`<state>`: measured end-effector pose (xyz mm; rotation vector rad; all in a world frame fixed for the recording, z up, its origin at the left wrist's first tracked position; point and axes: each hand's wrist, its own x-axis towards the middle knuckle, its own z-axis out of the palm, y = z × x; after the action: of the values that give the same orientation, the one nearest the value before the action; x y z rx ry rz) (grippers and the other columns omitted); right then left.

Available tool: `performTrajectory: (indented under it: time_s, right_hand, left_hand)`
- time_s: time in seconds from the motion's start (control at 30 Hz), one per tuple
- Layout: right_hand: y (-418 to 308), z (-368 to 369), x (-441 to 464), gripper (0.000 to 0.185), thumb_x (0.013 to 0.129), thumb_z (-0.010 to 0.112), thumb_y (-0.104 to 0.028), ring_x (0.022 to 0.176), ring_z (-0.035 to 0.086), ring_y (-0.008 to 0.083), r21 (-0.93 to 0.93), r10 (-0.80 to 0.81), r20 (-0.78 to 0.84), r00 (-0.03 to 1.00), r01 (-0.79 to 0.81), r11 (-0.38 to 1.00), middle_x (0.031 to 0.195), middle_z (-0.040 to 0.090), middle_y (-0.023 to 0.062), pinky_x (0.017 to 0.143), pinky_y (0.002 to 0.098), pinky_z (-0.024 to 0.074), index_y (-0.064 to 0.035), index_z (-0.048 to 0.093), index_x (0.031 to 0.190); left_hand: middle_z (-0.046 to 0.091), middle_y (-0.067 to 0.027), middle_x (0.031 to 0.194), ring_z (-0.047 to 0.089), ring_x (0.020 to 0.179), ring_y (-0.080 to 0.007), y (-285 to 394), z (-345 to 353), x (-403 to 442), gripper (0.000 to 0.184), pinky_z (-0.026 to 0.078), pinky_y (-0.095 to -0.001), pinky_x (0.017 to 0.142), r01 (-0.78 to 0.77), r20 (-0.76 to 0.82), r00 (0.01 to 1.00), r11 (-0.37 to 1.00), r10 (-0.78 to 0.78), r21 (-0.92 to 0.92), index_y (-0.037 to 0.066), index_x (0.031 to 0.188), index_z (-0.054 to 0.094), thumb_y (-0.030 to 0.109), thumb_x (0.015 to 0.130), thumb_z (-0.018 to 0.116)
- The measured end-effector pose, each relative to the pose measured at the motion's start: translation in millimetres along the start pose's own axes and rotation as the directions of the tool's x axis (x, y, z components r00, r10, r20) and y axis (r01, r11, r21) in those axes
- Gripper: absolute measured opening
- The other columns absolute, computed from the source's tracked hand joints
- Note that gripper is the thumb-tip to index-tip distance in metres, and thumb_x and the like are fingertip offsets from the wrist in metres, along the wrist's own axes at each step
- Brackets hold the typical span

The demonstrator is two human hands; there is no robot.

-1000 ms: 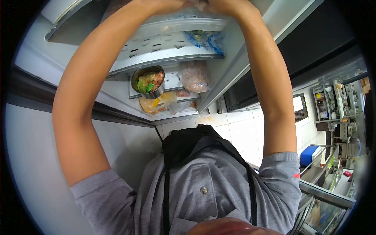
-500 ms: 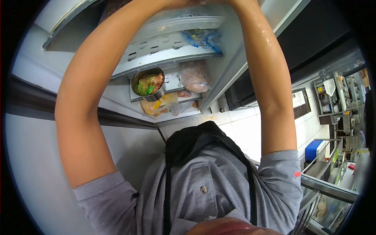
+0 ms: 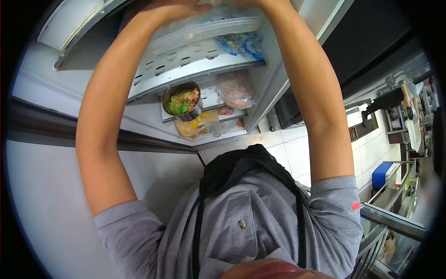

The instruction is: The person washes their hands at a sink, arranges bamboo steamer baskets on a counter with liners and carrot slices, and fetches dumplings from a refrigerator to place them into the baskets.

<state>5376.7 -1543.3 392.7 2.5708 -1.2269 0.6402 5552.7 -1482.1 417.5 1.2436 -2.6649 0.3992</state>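
Note:
My left hand [image 3: 188, 9] is at the top edge of the view, over a clear plastic container [image 3: 209, 33]. Its fingers are only partly visible, beside whitish, see-through plastic wrapping. My right hand [image 3: 253, 2] comes in from the other side near the same wrapping, and the frame cuts off most of it. The container sits on a slotted metal shelf [image 3: 174, 63] inside an open fridge. Whatever lies between my hands is hidden by the frame's edge.
Below stand a metal pot [image 3: 193, 111] of food with green bits, a bag of pale pinkish food [image 3: 237, 90] and a yellowish bag [image 3: 188, 128]. A blue-marked bag [image 3: 241, 45] lies on the upper shelf. At right, a co-worker's dark-clothed leg [image 3: 383, 101] shows near a white tray [image 3: 413, 132].
My left hand has come lower into view, showing some fingers, and my left forearm has shifted right. The view has shifted slightly. A co-worker has appeared at right.

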Motion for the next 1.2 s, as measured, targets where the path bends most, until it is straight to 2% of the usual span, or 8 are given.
performTrajectory:
  time_s: [0.23, 0.33, 0.4, 0.6, 0.87, 0.93, 1.03, 1.2]
  right_hand:
    - [-7.8, 13.7, -0.6, 0.037, 0.092, 0.051, -0.031, 0.116, 0.059, 0.0363, 0.086, 0.012, 0.024, 1.000, -0.014, 0.996, 0.123, 0.063, 0.0214, 0.098, 0.0440, 0.0464, -0.0069, 0.069, 0.114]
    - [-8.2, 5.3, 1.1, 0.039, 0.093, 0.047, -0.032, 0.114, 0.060, 0.0360, -0.020, -0.140, 0.104, 0.985, 0.143, 0.989, 0.120, 0.064, 0.0207, 0.096, 0.0442, 0.0473, -0.0071, 0.069, 0.114]
    - [-13.4, -4.1, -2.1, 0.039, 0.094, 0.046, -0.031, 0.113, 0.061, 0.0361, -0.005, -0.081, 0.135, 0.987, 0.082, 0.997, 0.120, 0.064, 0.0204, 0.095, 0.0438, 0.0476, -0.0071, 0.069, 0.114]
    - [-16.9, -9.9, -8.0, 0.037, 0.093, 0.049, -0.030, 0.112, 0.061, 0.0360, 0.093, 0.014, 0.108, 0.994, -0.024, 0.995, 0.120, 0.064, 0.0204, 0.095, 0.0429, 0.0477, -0.0073, 0.069, 0.115]
    - [-27.4, 18.3, 4.2, 0.036, 0.093, 0.051, -0.029, 0.115, 0.059, 0.0373, 0.072, -0.069, 0.171, 0.983, 0.058, 0.996, 0.121, 0.062, 0.0226, 0.096, 0.0427, 0.0467, -0.0072, 0.068, 0.115]
    - [-21.5, 19.0, 1.6, 0.034, 0.090, 0.056, -0.028, 0.110, 0.060, 0.0382, 0.189, -0.011, -0.085, 0.996, 0.027, 0.982, 0.118, 0.064, 0.0219, 0.095, 0.0426, 0.0472, -0.0060, 0.068, 0.112]
    - [-17.1, -2.9, -17.0, 0.035, 0.086, 0.060, -0.027, 0.102, 0.063, 0.0380, 0.250, 0.040, 0.017, 0.999, -0.042, 0.967, 0.113, 0.066, 0.0216, 0.093, 0.0419, 0.0486, -0.0024, 0.067, 0.110]
    - [-22.4, -22.7, -19.5, 0.037, 0.083, 0.063, -0.025, 0.088, 0.067, 0.0354, 0.402, 0.092, 0.179, 0.979, -0.158, 0.902, 0.104, 0.068, 0.0239, 0.077, 0.0416, 0.0547, 0.0003, 0.066, 0.109]
  left_hand:
    - [0.060, -0.0214, 0.126, 0.056, 0.117, -0.0367, 3.5, -9.6, -5.0, 0.054, 0.045, -0.0446, 0.098, 0.202, 0.144, 0.973, 0.967, -0.181, -0.152, 0.003, 0.125, 0.058, 0.034, 0.082, 0.067]
    - [0.060, -0.0222, 0.125, 0.056, 0.117, -0.0352, 29.9, -23.0, -21.3, 0.054, 0.045, -0.0437, 0.099, 0.138, -0.023, 0.990, 0.988, -0.140, -0.074, 0.004, 0.124, 0.059, 0.035, 0.081, 0.067]
    - [0.060, -0.0230, 0.125, 0.055, 0.118, -0.0351, 38.7, -21.3, -17.2, 0.056, 0.045, -0.0429, 0.099, 0.367, -0.048, 0.930, 0.916, -0.364, 0.159, 0.004, 0.123, 0.060, 0.038, 0.079, 0.068]
    - [0.061, -0.0225, 0.125, 0.057, 0.116, -0.0373, -12.4, 6.6, -15.4, 0.059, 0.045, -0.0428, 0.099, 0.222, 0.070, 0.974, 0.964, -0.214, -0.149, 0.004, 0.124, 0.061, 0.042, 0.078, 0.067]
    - [0.065, -0.0236, 0.116, 0.061, 0.107, -0.0381, 16.0, -13.1, -19.0, 0.055, 0.048, -0.0431, 0.092, 0.383, 0.045, 0.923, 0.924, -0.383, -0.002, 0.002, 0.119, 0.064, 0.042, 0.081, 0.065]
    - [0.065, -0.0235, 0.114, 0.062, 0.106, -0.0381, -5.2, -4.7, -12.0, 0.055, 0.048, -0.0440, 0.091, 0.397, 0.107, 0.913, 0.918, -0.395, -0.004, 0.002, 0.118, 0.064, 0.042, 0.081, 0.065]
    - [0.068, -0.0212, 0.108, 0.065, 0.097, -0.0335, -19.0, 1.2, -16.8, 0.056, 0.050, -0.0415, 0.085, 0.226, 0.034, 0.974, 0.957, -0.223, -0.183, 0.000, 0.117, 0.063, 0.043, 0.081, 0.067]
    - [0.069, -0.0138, 0.093, 0.062, 0.080, -0.0167, 7.4, -18.4, -45.3, 0.049, 0.050, -0.0295, 0.071, 0.397, 0.030, 0.859, 0.628, -0.511, -0.669, -0.005, 0.111, 0.063, 0.034, 0.083, 0.074]
